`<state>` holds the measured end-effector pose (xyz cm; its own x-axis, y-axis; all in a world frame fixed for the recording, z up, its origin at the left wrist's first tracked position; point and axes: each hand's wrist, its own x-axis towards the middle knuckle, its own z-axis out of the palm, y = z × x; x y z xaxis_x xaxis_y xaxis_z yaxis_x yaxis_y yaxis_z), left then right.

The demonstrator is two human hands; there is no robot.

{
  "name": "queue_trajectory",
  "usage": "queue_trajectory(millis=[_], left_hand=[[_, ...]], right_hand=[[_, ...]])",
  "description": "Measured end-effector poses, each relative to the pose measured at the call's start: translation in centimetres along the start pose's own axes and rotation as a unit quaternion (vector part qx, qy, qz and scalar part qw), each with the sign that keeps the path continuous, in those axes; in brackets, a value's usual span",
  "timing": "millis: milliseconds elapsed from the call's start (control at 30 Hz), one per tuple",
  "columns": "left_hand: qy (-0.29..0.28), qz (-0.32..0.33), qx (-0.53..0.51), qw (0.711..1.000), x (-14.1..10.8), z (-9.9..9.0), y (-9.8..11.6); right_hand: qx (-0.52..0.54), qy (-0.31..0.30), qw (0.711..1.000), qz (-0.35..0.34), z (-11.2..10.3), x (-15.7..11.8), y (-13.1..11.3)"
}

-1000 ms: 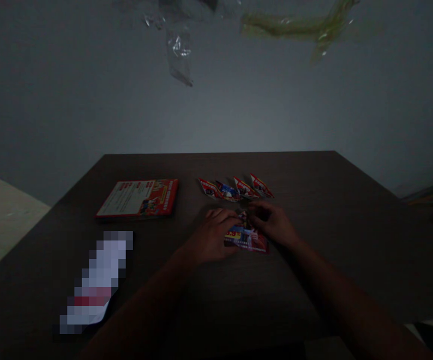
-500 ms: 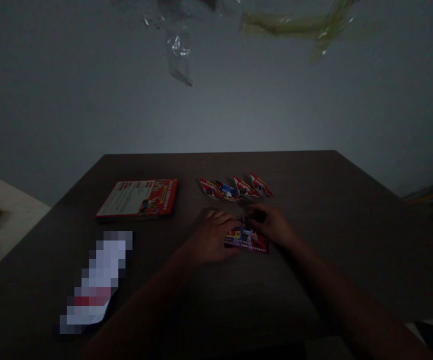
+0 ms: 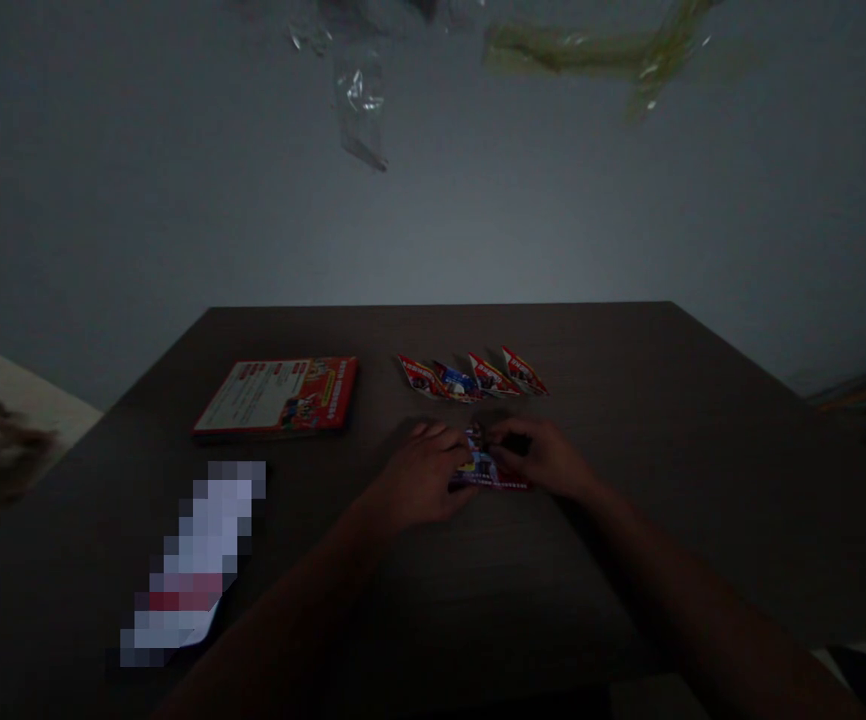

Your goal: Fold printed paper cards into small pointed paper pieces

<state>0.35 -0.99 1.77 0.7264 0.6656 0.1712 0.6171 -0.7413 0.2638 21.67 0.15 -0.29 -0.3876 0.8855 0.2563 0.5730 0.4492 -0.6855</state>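
Together, both hands touch a printed sheet (colourful, partly covered).

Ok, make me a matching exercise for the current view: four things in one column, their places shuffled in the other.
1. yellow tape
2. red-edged booklet
3. folded papers
4. printed sheet

A. in a row just beyond the hands
B. touched by the left hand and right hand
C. on the wall
D. flat on the left side of the table

Pairs: 1-C, 2-D, 3-A, 4-B
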Motion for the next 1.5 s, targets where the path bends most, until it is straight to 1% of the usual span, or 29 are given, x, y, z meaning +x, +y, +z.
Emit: queue_trajectory(millis=[133, 233, 500, 700, 867, 1067, 1233, 1333, 1500], left_hand=[[0.006, -0.008, 0.010, 1.000, 0.0, -0.1, 0.0], [0.007, -0.014, 0.018, 1.000, 0.1, -0.1, 0.1], [0.007, -0.022, 0.029, 0.999, 0.2, 0.1, 0.0], [0.018, -0.048, 0.032, 0.998, 0.5, 0.8, -0.5], [0.024, -0.052, 0.020, 0.998, 0.8, 1.2, -0.7], [0.023, -0.086, 0.013, 0.996, 0.8, 1.2, -0.5], [0.015, -0.120, 0.015, 0.993, 1.0, 1.2, -0.4], [0.015, -0.138, 0.015, 0.990, 1.1, 1.3, -0.3], [0.015, -0.162, 0.028, 0.986, 1.3, 1.3, 0.0]], right_hand=[[-0.039, -0.048, 0.997, -0.054, -0.3, -0.1, -0.7], [-0.076, -0.073, 0.991, -0.082, -0.4, -0.2, -0.9], [-0.127, -0.084, 0.984, -0.088, -0.3, -0.3, -0.9], [-0.132, -0.083, 0.984, -0.085, 0.0, -0.2, -0.7], [-0.120, -0.085, 0.985, -0.090, 0.1, -0.2, -0.5], [-0.134, -0.089, 0.984, -0.074, 0.2, 0.0, -0.7], [-0.158, -0.072, 0.983, -0.055, 0.6, 0.0, -0.5], [-0.167, -0.059, 0.983, -0.039, 0.8, 0.1, -0.6], [-0.153, -0.062, 0.986, 0.004, 1.0, 0.3, -1.0]])
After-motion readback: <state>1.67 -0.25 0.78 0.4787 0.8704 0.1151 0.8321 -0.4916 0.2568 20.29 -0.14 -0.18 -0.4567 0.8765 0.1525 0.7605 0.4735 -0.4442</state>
